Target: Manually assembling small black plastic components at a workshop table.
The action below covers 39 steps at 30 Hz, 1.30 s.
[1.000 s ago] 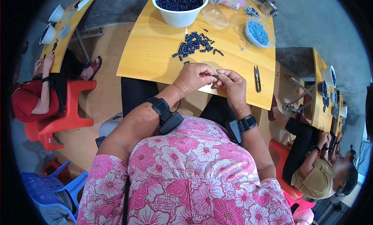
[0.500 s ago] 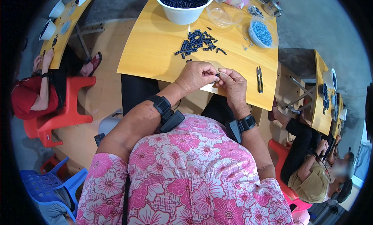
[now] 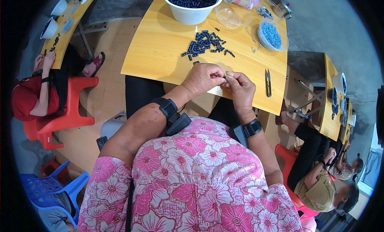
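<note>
Left hand [image 3: 204, 77]: you pinch closed; contents hidden
Right hand [image 3: 242, 89]: pinched likewise
Black pieces [image 3: 203, 44]: heaped beyond your 2 hands

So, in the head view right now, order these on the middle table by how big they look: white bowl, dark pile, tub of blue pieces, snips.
1. White bowl, even with its top cropped
2. Dark pile and tub of blue pieces: too close to rank
3. Snips
</note>
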### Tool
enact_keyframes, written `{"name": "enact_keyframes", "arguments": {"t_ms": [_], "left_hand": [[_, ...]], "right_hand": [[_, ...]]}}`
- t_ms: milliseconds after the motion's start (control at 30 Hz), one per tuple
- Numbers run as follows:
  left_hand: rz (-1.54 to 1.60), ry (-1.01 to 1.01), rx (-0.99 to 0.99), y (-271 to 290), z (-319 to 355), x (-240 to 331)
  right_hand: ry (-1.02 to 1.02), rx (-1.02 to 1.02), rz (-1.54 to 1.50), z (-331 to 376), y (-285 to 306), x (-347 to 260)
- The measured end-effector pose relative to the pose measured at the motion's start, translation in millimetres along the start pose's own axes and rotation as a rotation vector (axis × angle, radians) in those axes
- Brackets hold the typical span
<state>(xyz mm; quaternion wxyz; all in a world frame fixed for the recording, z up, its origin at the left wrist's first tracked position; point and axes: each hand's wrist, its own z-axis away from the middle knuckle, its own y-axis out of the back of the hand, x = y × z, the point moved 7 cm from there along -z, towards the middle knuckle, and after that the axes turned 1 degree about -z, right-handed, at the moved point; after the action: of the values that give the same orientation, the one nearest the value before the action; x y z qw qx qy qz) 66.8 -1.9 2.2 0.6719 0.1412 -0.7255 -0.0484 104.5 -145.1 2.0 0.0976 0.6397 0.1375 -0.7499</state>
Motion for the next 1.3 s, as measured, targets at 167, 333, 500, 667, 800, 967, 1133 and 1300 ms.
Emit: {"name": "enact_keyframes", "arguments": {"t_ms": [167, 333, 500, 667, 800, 967, 1133, 1300], "left_hand": [[-0.013, -0.033, 0.061, 2.5, 0.0, -3.0], [-0.051, -0.080, 0.095, 5.9, 0.5, 3.5], [0.012, -0.036, 0.092, 4.6, -0.4, -0.8], [-0.055, 0.012, 0.016, 0.2, -2.1, -5.2], [0.024, 0.016, 0.045, -3.0, -1.2, -3.9], [-0.197, -0.133, 0.066, -2.5, -1.9, 13.8], [-0.300, -0.214, 0.062, -5.6, -2.4, 15.5], [-0.344, -0.250, 0.047, -7.3, 1.2, 19.9]], "right_hand": [[0.197, 0.028, 0.278, 2.0, -1.3, -8.1], [0.365, 0.053, 0.439, 9.4, -8.6, -11.7], [0.474, 0.018, 0.507, 16.9, -12.4, -23.6], [0.240, -0.052, 0.230, 11.1, -3.6, -11.1], [0.185, -0.029, 0.224, 7.6, 3.7, -10.6], [0.151, -0.080, 0.307, -1.1, 14.1, -5.9], [-0.044, -0.073, 0.187, -9.0, 16.9, -0.7], [0.117, 0.033, -0.036, -19.2, 1.9, -28.4]]}}
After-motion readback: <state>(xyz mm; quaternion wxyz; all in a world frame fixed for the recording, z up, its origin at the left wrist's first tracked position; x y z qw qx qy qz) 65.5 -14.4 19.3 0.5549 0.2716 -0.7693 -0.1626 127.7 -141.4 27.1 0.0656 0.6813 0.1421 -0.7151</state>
